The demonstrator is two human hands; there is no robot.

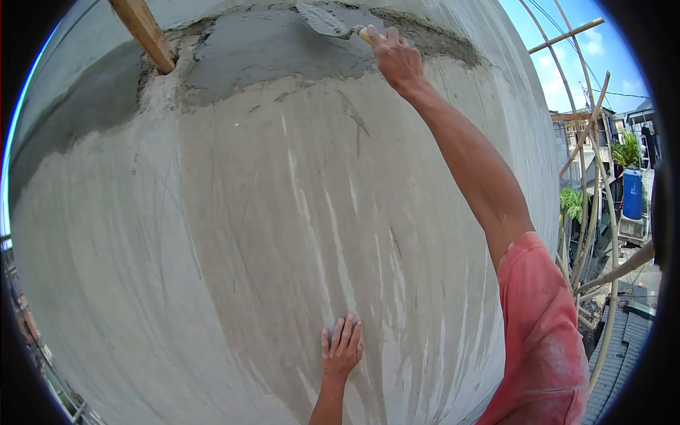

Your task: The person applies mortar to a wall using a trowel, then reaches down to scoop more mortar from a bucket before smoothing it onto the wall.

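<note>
High on the wall, my right hand (398, 59) is closed round the light handle of a trowel (324, 21). The trowel's mortar-smeared blade lies at a band of darker, wet-looking mortar (262, 49) near the top. Lower down, my left hand (342, 348) rests flat against the grey plastered wall (241, 212), fingers spread, holding nothing. Pale streaks run down the wall between the two hands. Right of the trowel, a rough, uneven strip (443, 44) borders the smoother mortar.
A wooden beam (145, 35) juts from the wall at upper left, with rough mortar around it. Bamboo scaffolding poles (593, 149) stand to the right. Beyond them are a blue barrel (632, 193), plants and a corrugated roof (623, 354) far below.
</note>
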